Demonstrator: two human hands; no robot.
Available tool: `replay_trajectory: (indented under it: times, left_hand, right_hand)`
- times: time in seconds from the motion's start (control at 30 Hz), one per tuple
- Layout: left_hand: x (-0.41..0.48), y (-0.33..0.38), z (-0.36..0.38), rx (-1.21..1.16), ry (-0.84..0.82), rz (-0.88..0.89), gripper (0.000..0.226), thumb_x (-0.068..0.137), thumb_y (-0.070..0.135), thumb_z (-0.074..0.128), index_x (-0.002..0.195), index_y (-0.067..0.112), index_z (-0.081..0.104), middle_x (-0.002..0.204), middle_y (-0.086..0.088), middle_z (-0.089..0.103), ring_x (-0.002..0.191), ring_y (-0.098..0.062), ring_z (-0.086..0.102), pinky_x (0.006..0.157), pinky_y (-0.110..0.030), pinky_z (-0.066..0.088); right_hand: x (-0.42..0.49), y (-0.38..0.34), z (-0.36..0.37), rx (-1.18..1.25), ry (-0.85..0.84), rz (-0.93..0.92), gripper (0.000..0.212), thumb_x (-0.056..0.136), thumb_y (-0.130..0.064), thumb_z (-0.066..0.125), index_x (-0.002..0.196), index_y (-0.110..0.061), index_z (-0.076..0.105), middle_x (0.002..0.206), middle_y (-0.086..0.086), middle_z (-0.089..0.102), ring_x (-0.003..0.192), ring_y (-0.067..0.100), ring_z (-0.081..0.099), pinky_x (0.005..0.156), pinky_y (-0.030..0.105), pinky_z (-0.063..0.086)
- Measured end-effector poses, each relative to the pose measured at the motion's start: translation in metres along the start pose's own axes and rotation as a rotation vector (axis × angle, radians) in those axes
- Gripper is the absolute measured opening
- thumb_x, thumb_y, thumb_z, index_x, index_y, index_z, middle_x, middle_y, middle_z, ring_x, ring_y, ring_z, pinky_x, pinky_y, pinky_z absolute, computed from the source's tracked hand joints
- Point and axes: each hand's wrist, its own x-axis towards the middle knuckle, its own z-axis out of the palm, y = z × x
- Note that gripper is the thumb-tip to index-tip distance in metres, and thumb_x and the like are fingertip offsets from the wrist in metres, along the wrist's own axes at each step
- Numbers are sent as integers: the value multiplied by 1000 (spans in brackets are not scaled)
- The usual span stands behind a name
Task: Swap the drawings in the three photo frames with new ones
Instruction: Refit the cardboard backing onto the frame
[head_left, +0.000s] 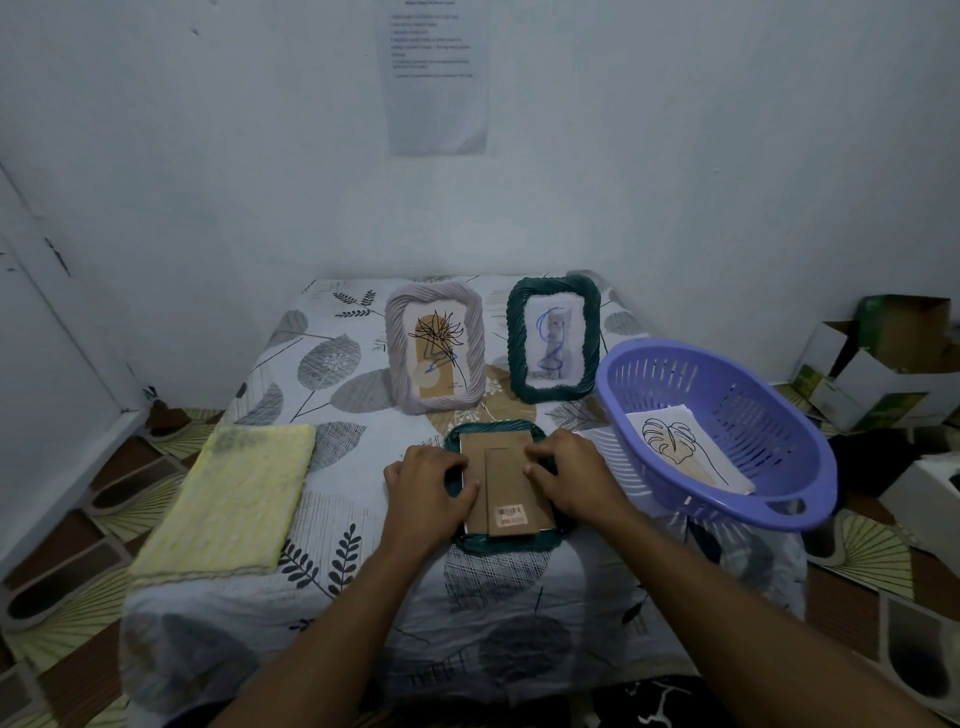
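I'm gripping the face-down frame with left hand and right hand curled on its backing board, risking buckling it between them.

The leaf-patterned tablecloth is bare on the far left. From there a bare strip runs to the near edge, between the folded yellow towel and the dark green frame lying face down in the near middle. The left hand and right hand grip this frame at its sides. Behind it a pale grey twisted frame and a dark green upright frame stand with a narrow gap between. The purple slotted plastic basket, just beside the right hand, closes the right side.
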Motion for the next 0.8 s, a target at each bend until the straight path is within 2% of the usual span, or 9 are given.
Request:
replay_trajectory:
  times: [0.13,0.33,0.5,0.63,0.73,0.8]
  left_hand:
    - [0,0,1,28,4,11,28,83,41,65,108,28,68,111,10,64,111,-11,44,82,-30,21]
    - [-2,2,5,-8,11,-29,28,83,37,66,109,26,67,112,7,63,112,-12,44,89,-33,26]
    - [-2,0,5,13,17,-8,28,83,41,65,108,28,68,112,9,62,113,-12,43,87,-33,26]
    - [2,-6,5,19,6,5,26,81,43,66,102,29,71,121,10,57,119,-12,38,91,-36,26]
    - [6,-9,7,14,-19,5,20,81,41,66,96,28,70,134,6,54,126,-18,36,96,-39,28]
    - [8,-9,8,-19,-27,-1,16,82,38,66,93,26,68,134,4,55,128,-20,37,96,-40,29]
  right_hand:
    - [-1,1,1,-4,17,-5,28,91,-30,60,108,-9,69,109,9,60,103,25,54,86,36,46]
    - [-2,0,3,27,61,-7,27,91,-31,60,106,-10,70,108,9,61,103,22,52,85,33,44]
    - [-3,2,4,35,60,-12,28,91,-31,60,107,-10,70,109,10,61,105,22,51,87,35,45]
    - [-4,5,6,54,40,-9,31,91,-32,61,118,-17,68,115,5,57,112,20,47,92,31,40]
    - [-3,7,8,59,44,-10,32,91,-34,61,119,-19,67,117,1,52,115,17,42,92,26,37]
    - [-4,8,9,46,56,-17,31,91,-34,60,117,-19,66,120,0,50,117,16,39,94,26,35]
